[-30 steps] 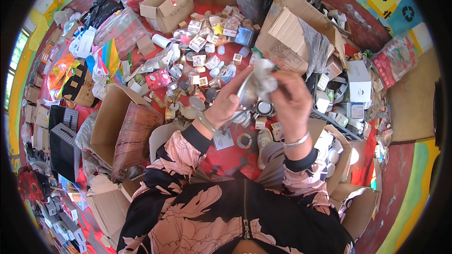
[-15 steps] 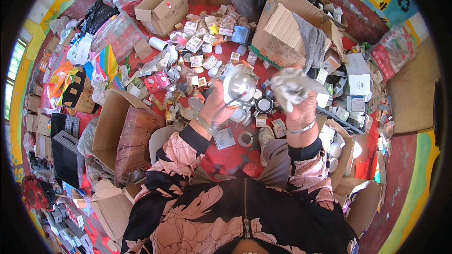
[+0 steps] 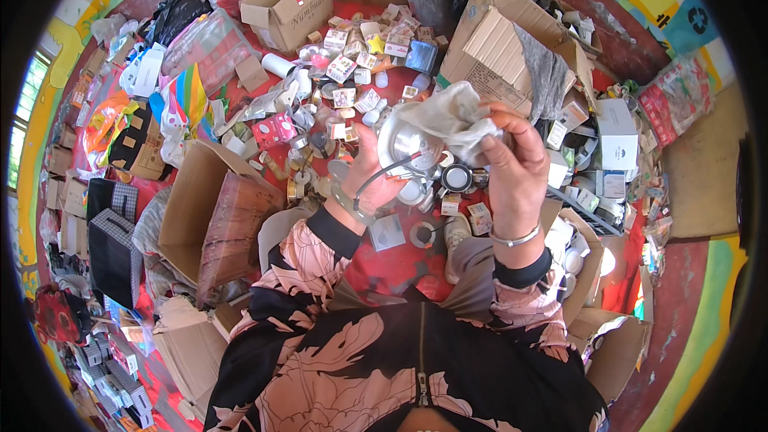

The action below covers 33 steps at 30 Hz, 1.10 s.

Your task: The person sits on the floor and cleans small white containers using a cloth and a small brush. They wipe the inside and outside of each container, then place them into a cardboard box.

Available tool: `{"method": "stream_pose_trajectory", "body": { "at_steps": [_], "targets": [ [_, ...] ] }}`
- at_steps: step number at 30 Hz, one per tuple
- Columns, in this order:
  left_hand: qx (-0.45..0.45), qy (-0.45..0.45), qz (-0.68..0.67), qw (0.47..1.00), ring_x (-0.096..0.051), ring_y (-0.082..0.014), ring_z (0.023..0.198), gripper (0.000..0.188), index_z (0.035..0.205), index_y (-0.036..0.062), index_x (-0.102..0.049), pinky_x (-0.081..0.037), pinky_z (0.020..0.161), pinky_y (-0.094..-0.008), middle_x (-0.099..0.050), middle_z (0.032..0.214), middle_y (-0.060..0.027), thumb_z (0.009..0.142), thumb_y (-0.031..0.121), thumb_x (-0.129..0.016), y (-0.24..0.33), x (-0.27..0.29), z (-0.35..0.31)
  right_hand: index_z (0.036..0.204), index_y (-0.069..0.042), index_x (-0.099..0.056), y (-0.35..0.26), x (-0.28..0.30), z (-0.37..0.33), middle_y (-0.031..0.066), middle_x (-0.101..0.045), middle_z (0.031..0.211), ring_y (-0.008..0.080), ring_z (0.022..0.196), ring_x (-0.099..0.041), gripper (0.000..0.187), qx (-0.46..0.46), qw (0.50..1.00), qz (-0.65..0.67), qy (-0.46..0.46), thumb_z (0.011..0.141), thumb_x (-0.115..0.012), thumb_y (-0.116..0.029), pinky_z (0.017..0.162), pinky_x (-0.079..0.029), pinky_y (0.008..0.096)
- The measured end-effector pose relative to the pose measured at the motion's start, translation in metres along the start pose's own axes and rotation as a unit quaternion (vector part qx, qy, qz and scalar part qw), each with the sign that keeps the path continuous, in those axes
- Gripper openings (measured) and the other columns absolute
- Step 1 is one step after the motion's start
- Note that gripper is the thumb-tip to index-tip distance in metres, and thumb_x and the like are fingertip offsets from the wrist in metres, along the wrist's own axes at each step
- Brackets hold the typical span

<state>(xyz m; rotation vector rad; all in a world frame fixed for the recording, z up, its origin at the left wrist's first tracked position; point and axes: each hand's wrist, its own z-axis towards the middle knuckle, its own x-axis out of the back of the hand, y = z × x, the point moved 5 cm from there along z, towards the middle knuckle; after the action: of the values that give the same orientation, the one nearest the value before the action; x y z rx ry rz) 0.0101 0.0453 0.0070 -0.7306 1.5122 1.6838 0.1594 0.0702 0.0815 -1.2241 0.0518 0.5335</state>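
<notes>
At left, an open cardboard box (image 3: pixel 188 212) lies tilted on the red floor, its contents hard to make out. Beyond it stands another cardboard box (image 3: pixel 308 20), open at the top, its inside mostly hidden. The person's left hand (image 3: pixel 366 172) cups a silver round object (image 3: pixel 402 148), fingers partly curled around its edge, holding it above a scatter of small boxes and containers. A white cloth (image 3: pixel 452 120) overlaps the object's upper right in view; the right hand (image 3: pixel 516 164) has it gathered, its grip closed between thumb and fingers. Farther right, a dark crate (image 3: pixel 592 217) holds pale boxes and mixed items, and a cardboard carton (image 3: pixel 590 272) nearer the person contains white, rounded pieces.
</notes>
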Motion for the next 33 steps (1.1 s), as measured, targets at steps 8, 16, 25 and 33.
{"method": "stream_pose_trajectory", "body": {
  "at_steps": [8,16,25,33],
  "targets": [
    [-0.004,-0.076,0.241,0.968,-0.036,-0.0196,0.126,0.095,0.143,0.0013,-0.016,-0.026,0.107,-0.0318,-0.035,0.138,-0.0107,0.081,0.068,-0.042,-0.007,-0.011,-0.008,0.086,-0.007,-0.062,0.000,-0.051,-0.012,0.0060,-0.063,0.084,0.0236,0.084,-0.059,0.021,0.251,0.803,-0.532,-0.095,0.067,-0.061,0.001,0.074,-0.041,0.0354],
    [0.065,0.022,0.162,0.984,-0.053,-0.0206,0.108,0.079,0.129,0.0040,-0.041,-0.044,0.091,-0.0328,-0.053,0.118,-0.0115,0.084,0.069,-0.031,-0.021,0.012,-0.002,0.090,-0.005,-0.057,0.020,-0.048,-0.015,0.0070,-0.063,0.086,0.0225,0.080,-0.061,0.024,0.092,0.916,-0.381,-0.089,0.070,-0.058,0.008,0.074,-0.044,0.0327],
    [0.070,-0.006,-0.125,0.990,-0.056,-0.0320,0.107,0.087,0.130,0.0035,-0.040,-0.046,0.092,-0.0467,-0.055,0.118,-0.0176,0.079,0.073,-0.030,-0.013,0.010,0.001,0.099,-0.006,-0.050,0.006,0.048,0.023,0.0064,-0.047,0.085,0.0131,0.068,-0.048,0.024,-0.041,0.918,0.378,-0.115,0.088,-0.054,-0.026,0.052,-0.038,0.0230],
    [0.059,-0.022,-0.135,0.989,-0.056,-0.0326,0.108,0.088,0.131,0.0050,-0.040,-0.045,0.091,-0.0496,-0.055,0.120,-0.0148,0.080,0.075,-0.023,-0.004,0.006,0.003,0.110,-0.002,-0.054,0.009,0.045,0.020,0.0066,-0.059,0.105,0.0180,0.098,-0.057,0.024,-0.012,0.988,0.148,0.052,0.086,-0.055,-0.002,0.087,-0.045,0.0316]
  ]
}}
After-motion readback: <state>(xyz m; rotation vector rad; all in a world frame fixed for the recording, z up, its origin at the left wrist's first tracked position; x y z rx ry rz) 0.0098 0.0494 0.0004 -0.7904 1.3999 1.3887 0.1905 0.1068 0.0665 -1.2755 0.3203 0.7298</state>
